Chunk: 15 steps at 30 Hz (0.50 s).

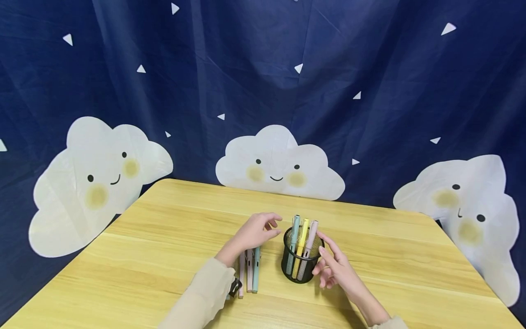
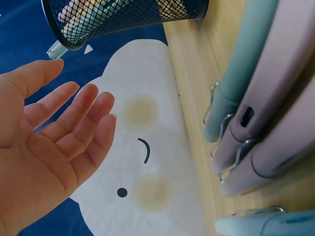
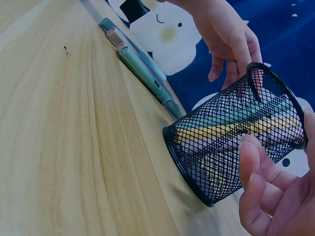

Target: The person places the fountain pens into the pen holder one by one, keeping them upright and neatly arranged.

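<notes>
Both hands are open, the right hand (image 1: pixel 334 269) (fingers loose) touching the cup (image 1: pixel 301 260); a bump could tip it.

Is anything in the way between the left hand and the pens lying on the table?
Nothing visible is. The left hand hovers open just above the far ends of the pens on the table. The mesh pen cup stands off to the right, beside the right hand.

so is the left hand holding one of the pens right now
No, the left hand hovers open above the pens on the table, fingers relaxed and holding nothing, beside the mesh pen cup.
</notes>
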### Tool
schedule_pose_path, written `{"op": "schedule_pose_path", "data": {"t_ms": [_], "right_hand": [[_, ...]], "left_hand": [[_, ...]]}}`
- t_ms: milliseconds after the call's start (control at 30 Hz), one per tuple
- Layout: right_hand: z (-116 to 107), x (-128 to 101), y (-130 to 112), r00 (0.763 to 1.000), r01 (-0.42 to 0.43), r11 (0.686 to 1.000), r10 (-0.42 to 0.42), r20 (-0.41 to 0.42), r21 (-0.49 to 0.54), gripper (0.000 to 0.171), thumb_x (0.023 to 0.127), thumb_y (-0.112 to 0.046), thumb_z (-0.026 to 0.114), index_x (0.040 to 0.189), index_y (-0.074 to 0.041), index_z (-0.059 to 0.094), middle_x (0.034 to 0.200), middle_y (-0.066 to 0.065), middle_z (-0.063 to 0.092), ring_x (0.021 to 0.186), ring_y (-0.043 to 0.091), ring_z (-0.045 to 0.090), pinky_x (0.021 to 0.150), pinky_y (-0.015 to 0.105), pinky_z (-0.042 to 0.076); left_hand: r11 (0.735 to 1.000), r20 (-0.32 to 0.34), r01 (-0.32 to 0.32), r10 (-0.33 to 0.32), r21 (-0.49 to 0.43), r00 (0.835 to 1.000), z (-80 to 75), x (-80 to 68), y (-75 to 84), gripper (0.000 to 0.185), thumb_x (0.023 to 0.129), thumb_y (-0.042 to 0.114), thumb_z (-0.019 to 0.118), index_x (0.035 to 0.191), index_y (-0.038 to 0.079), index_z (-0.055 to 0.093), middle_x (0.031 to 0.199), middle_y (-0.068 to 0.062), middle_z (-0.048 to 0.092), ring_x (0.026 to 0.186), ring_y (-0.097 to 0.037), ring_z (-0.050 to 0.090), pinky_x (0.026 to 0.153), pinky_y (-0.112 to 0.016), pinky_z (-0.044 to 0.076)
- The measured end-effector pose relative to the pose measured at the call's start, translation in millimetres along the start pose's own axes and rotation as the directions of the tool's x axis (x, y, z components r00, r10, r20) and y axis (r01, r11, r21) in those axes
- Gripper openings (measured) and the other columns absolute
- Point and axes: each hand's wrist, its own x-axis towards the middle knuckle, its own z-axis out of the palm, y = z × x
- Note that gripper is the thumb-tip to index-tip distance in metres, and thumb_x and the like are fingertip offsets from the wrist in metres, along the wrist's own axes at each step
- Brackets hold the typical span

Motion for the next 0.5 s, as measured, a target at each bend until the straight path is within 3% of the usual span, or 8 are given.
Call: {"op": "schedule_pose_path", "data": {"t_ms": [500], "right_hand": [[1,0,0,1.000,-0.011,1.000,0.011,-0.005,0.006,0.050,0.097,-0.034,0.036,0.141,-0.026,0.016,0.068,0.009,0.059,0.042,0.013,0.052,0.040,0.022,0.040]], "left_hand": [[1.000,-0.024,0.021,-0.021,-0.006,0.999,-11.0,-10.0,-12.6,0.029,0.085,0.011,0.059,0.112,-0.001,0.058,0.089,-0.005,0.061,0.078,-0.015,0.055,0.065,-0.025,0.046]]}}
